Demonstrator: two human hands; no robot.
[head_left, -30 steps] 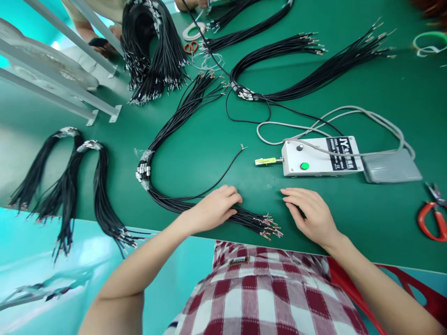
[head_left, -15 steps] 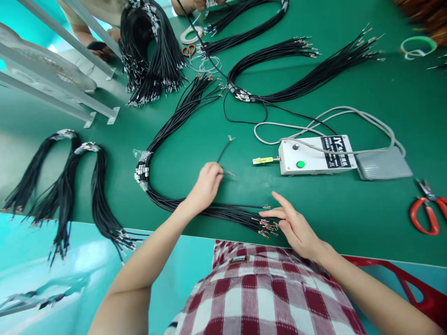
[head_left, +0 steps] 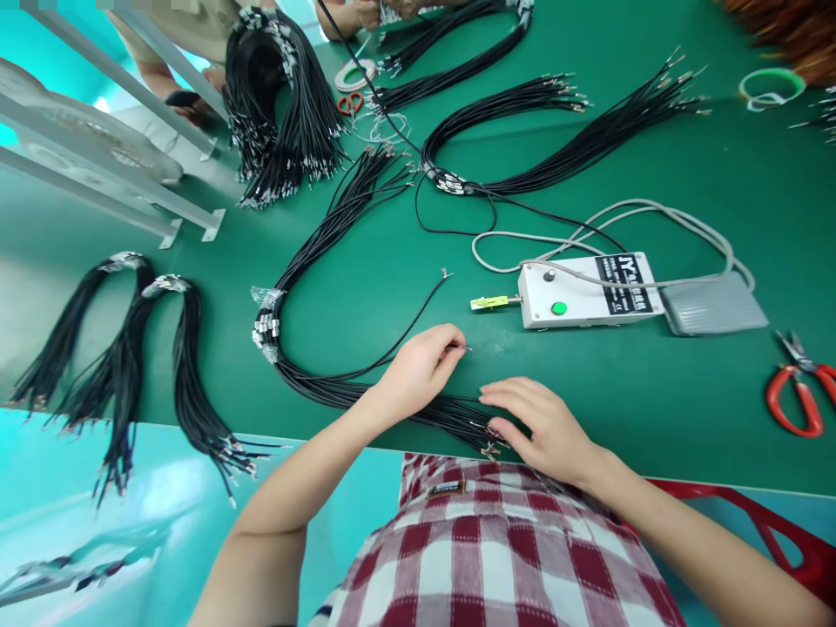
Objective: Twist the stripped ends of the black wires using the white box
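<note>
My left hand (head_left: 421, 370) is closed in a pinch, and a thin wire end pokes out past its fingertips. The black cable it belongs to is mostly hidden by the hand. Under that wrist runs a curved bundle of black cables (head_left: 313, 383), bound at its bend with white connectors and clear plastic (head_left: 266, 326). Over the bundle's stripped ends (head_left: 489, 444), my right hand (head_left: 545, 427) has its thumb and fingers apart; whether it touches them I cannot tell. One separate cable (head_left: 421, 313) curves away from the bundle, its frayed tip pointing up and right.
A white control box (head_left: 578, 305) with a yellow-tipped tool sits beside a grey pedal (head_left: 715, 305). Red-handled pliers (head_left: 803, 396) lie at right. More cable bundles (head_left: 186, 348) hang over the table's edge at left. Metal posts (head_left: 111, 174) and co-workers' hands (head_left: 369, 13) are behind.
My left hand has moved right and slightly down, with a wire end in its pinch. One cable now lies apart above the bundle. My right hand's fingers have curled slightly over the wire ends.
</note>
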